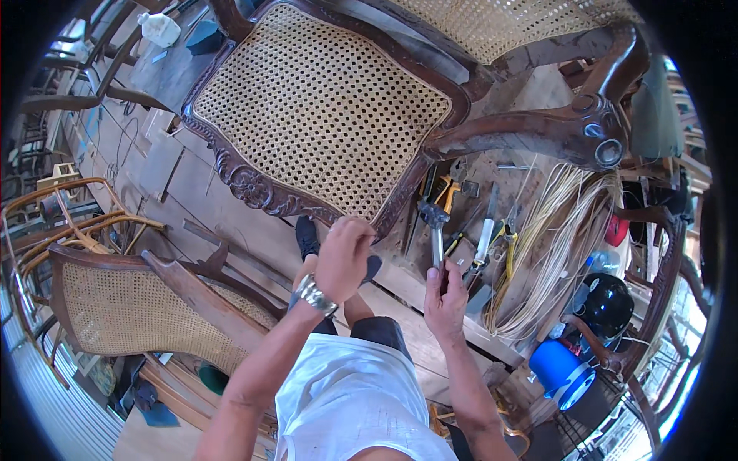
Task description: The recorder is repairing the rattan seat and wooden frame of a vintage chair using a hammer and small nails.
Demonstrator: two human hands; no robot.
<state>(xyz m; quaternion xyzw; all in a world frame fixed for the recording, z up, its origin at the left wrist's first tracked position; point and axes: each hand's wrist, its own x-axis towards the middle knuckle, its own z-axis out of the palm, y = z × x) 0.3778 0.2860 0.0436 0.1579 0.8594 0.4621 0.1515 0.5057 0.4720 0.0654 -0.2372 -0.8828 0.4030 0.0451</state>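
Nearest me, I have the right hand [446, 307] closed around the hammer [437, 240], its head pointing away, while the left hand [344, 261] is curled at the near corner of the chair seat [323, 115]; I cannot tell whether it pinches anything. To the right of the hammer I see loose cane strands [547, 238]. Beyond the hands, the seat fills the far middle inside its carved wooden frame [252, 187], with another woven panel [530, 27] at far right.
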